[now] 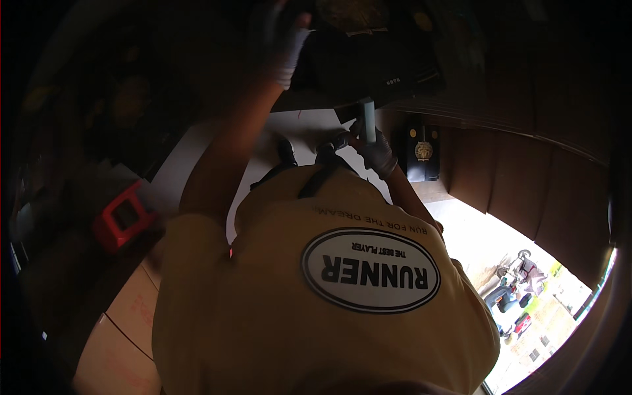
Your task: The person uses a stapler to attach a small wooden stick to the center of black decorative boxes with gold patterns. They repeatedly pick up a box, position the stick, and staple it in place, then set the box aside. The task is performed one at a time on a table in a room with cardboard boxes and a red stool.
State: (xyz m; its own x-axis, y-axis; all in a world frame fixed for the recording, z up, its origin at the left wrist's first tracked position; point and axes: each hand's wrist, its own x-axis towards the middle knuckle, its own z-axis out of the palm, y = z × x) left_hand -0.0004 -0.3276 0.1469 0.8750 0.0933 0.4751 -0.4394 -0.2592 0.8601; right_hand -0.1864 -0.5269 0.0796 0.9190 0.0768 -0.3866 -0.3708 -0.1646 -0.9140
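My left hand, in a pale fingerless glove, is raised at the top, beside a large black box with a gold emblem. Motion and darkness smear its fingers, so I cannot tell whether it touches the box. Lower and to the right, my right hand wears a grey glove. Its fingers are closed around a narrow pale blue-grey bar, which stands upright just below the box's near edge. The exact kind of this bar does not show.
Another black box with a gold emblem stands at the right, by brown panels. On the left is a red plastic frame-like object, above brown cartons. Motorbikes show through a bright opening at the lower right.
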